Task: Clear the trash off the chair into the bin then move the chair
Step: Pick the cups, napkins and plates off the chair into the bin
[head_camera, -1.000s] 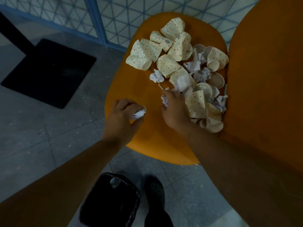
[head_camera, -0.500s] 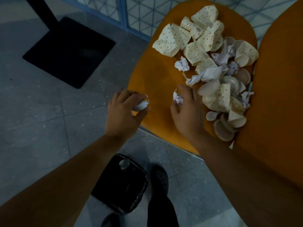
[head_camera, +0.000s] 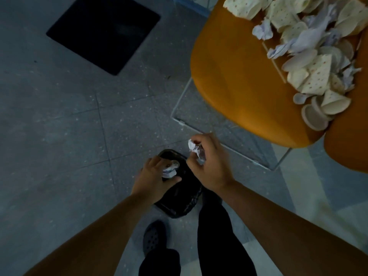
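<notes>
Both hands, left hand [head_camera: 154, 181] and right hand [head_camera: 209, 166], gripped crumpled paper wads over the black bin [head_camera: 179, 204] (release due next; chair [head_camera: 235, 80] remained littered).

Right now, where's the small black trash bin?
The small black trash bin stands on the grey floor at lower centre, under both hands, left of the orange chair.

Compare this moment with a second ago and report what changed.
Both hands left the chair and came down over the bin: the left hand and right hand each carrying a paper wad. Neither wad is released yet. The trash pile on the chair looks unchanged.
</notes>
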Demonstrator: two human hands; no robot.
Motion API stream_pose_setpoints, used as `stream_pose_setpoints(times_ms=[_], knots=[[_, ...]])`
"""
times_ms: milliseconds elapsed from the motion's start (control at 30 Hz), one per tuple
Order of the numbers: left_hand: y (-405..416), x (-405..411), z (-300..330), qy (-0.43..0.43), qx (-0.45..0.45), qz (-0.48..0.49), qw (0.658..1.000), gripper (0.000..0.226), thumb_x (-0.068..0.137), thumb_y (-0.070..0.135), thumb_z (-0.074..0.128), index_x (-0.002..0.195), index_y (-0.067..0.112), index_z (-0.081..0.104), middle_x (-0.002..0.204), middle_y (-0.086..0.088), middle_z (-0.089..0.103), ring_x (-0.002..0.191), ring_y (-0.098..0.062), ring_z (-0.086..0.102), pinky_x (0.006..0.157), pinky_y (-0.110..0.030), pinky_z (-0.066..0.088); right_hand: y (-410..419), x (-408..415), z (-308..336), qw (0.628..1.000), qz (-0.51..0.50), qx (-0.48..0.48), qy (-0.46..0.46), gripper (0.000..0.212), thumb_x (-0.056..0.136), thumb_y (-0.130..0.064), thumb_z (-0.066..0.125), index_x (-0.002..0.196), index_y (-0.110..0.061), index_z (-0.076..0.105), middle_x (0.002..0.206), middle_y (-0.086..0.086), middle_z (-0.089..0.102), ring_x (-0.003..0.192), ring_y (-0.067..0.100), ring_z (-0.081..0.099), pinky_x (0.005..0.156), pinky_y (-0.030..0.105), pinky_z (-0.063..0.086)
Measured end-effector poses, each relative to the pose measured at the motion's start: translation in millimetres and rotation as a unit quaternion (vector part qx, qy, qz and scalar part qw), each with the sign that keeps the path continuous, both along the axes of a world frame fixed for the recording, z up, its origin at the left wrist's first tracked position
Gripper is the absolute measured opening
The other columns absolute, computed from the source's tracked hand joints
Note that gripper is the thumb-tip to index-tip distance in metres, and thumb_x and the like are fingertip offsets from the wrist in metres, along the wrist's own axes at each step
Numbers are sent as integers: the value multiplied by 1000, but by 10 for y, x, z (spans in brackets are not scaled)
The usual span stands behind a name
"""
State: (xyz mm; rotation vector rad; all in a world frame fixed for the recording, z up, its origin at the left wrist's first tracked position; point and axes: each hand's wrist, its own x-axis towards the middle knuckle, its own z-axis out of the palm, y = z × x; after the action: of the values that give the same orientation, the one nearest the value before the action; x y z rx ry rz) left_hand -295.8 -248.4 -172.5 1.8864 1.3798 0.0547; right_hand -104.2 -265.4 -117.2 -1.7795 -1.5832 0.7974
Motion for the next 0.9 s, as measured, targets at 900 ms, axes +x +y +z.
stream_pose_setpoints(times_ms=[900], knots=[[854, 16, 1749, -47, 63, -132, 988, 47, 91, 34, 63, 134, 23, 48, 138, 0, 45, 129, -19, 40, 100, -29, 37, -47, -249, 836, 990, -107, -7, -87, 30, 92, -25, 58, 120, -20, 53, 121, 1, 53, 104, 22, 55, 72, 40, 49]])
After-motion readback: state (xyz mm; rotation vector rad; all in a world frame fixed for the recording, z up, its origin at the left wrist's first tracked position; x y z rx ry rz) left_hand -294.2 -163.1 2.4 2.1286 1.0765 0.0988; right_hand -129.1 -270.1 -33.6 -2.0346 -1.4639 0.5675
